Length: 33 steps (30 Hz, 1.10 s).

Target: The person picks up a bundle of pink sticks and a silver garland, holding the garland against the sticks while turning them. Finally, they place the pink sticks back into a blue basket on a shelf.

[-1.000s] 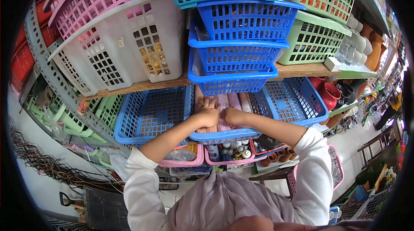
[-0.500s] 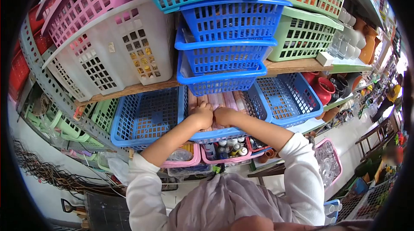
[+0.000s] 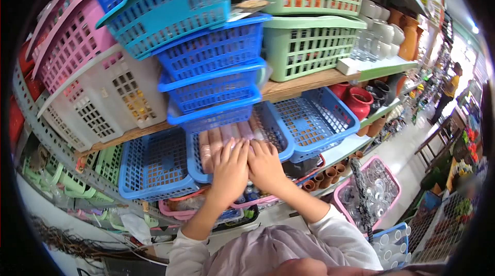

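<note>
My left hand [image 3: 232, 170] and my right hand [image 3: 265, 166] lie side by side at the front of the middle blue basket [image 3: 287, 153]. Their fingers stretch forward over long pinkish-brown rolls [image 3: 214, 139], which look wrapped in clear plastic. The fingertips appear to touch the rolls, and neither hand is seen gripping one. Both palms face down, hiding part of the basket's front rim. On either side of this basket stand a left blue basket [image 3: 127, 191] and a right blue basket [image 3: 355, 127].
Stacked blue baskets [image 3: 216, 90] overhang the rolls from the wooden shelf [image 3: 299, 84]. Green baskets [image 3: 314, 44] and a white basket [image 3: 105, 106] flank them. Red pots [image 3: 358, 102] stand on the right. Below is a pink basket [image 3: 337, 198] of clear items. A person [image 3: 450, 90] stands far off.
My view has turned right and the shelves appear shifted left. My hands were curled closed deeper among the rolls; now they are nearer the basket's front with fingers extended.
</note>
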Available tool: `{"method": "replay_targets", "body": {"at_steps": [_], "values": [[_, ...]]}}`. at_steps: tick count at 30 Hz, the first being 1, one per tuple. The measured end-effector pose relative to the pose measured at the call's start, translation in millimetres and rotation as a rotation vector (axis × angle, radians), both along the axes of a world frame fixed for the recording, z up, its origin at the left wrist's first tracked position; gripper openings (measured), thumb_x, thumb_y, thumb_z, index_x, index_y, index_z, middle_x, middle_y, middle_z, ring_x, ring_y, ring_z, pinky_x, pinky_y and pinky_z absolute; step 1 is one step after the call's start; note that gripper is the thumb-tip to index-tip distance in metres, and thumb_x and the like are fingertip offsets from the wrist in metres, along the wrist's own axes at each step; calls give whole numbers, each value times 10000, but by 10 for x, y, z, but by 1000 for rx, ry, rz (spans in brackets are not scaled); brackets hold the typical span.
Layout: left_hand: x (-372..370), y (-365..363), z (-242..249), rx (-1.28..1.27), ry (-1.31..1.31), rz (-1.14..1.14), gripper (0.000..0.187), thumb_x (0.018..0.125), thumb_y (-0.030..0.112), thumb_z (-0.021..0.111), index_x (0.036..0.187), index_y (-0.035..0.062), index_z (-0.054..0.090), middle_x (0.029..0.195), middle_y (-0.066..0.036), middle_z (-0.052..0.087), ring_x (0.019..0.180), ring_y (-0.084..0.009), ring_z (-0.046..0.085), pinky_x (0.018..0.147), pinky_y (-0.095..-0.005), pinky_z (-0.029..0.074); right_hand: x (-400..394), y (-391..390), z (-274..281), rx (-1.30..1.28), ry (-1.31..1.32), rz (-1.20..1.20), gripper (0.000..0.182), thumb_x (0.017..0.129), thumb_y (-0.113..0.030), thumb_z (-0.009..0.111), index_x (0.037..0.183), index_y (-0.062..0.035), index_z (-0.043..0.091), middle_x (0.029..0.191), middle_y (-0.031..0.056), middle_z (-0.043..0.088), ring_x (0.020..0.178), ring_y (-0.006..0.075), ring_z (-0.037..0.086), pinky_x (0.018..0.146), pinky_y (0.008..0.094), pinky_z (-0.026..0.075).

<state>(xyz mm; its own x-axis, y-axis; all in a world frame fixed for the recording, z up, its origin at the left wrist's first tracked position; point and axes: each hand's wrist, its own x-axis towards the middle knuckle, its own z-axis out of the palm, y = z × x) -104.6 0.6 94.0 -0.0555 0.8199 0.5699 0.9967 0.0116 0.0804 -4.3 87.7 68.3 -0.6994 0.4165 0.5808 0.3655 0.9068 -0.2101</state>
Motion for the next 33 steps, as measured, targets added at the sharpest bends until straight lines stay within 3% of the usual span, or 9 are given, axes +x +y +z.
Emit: {"method": "replay_targets", "body": {"at_steps": [3, 12, 23, 31, 33], "values": [[504, -10, -182, 27, -189, -79, 488, 821, 53, 446, 1298, -49, 419, 1322, -192, 447, 1233, -351, 400, 1039, -447, 298, 420, -139, -148, 4, 18, -96, 489, 792, -210, 523, 1224, 17, 488, 1269, 187, 467, 1236, 327, 403, 1000, 594, 273], [2076, -18, -1051, -243, -491, -733, 426, 860, 34, 461, 1284, -4, 455, 1301, -182, 457, 1218, -354, 411, 1031, -436, 310, 2404, -815, -937, -240, 44, -573, 443, 798, -205, 568, 1193, -17, 501, 1303, 160, 447, 1277, 323, 372, 973, 622, 299], [4336, -890, -1602, -553, -297, -1464, 462, 851, 138, 532, 1300, 57, 463, 1321, -106, 462, 1241, -304, 405, 999, -431, 324, 4584, -2799, -1494, -406, 67, -1273, 396, 783, -188, 599, 1153, -65, 530, 1328, 166, 424, 1294, 338, 343, 984, 656, 244], [5599, -1773, -1973, -761, -274, -1896, 420, 850, 137, 537, 1255, 37, 486, 1241, -133, 500, 1154, -299, 467, 928, -423, 389, 5324, -4129, -1939, -413, 94, -1667, 345, 760, -179, 603, 1077, -48, 571, 1280, 163, 458, 1237, 349, 393, 943, 612, 299], [5830, -1976, -2132, -750, -287, -1974, 406, 837, 138, 542, 1225, 27, 499, 1193, -153, 520, 1108, -315, 494, 907, -425, 403, 5367, -4376, -2014, -421, 122, -1760, 350, 757, -174, 598, 1076, -31, 571, 1234, 163, 480, 1191, 318, 421, 952, 578, 300]]}}
